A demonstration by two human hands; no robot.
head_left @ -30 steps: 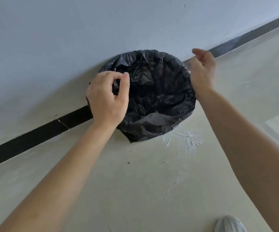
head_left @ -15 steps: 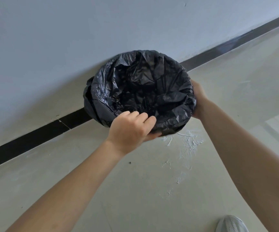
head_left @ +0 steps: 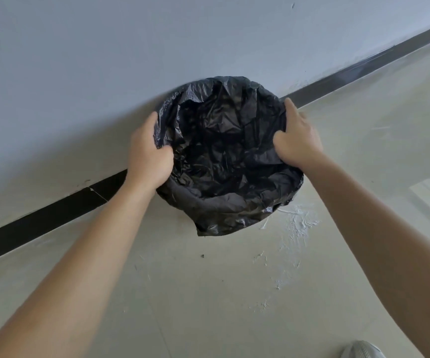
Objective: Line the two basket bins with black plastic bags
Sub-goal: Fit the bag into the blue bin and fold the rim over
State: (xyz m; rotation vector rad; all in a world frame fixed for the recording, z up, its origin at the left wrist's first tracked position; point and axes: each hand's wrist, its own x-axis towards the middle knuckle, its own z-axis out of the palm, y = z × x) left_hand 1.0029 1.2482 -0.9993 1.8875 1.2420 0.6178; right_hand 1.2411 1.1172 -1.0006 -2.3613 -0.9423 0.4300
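Both hands clasp the rim of the bin: the left hand (head_left: 148, 153) and right hand (head_left: 297, 136) close over the black bag (head_left: 224, 140) at opposite sides. The bin stands on the floor (head_left: 208, 293) against the wall (head_left: 105, 60), fully wrapped by the bag.

A pale beige floor (head_left: 208, 293) fills the lower and right parts of the frame, meeting a light grey wall along a black baseboard strip (head_left: 53, 218) that runs diagonally from the lower left edge up to the upper right corner. Standing on the floor at the centre of the frame, close against the wall, is a bin covered in a crinkled black plastic bag (head_left: 224, 156); the bag's edge hangs down over the near side. White plaster-like smears (head_left: 296, 228) mark the floor just below and to the right of the bin. A small dark speck (head_left: 202, 256) lies below it. A grey shoe tip (head_left: 361, 350) rests at the bottom right.
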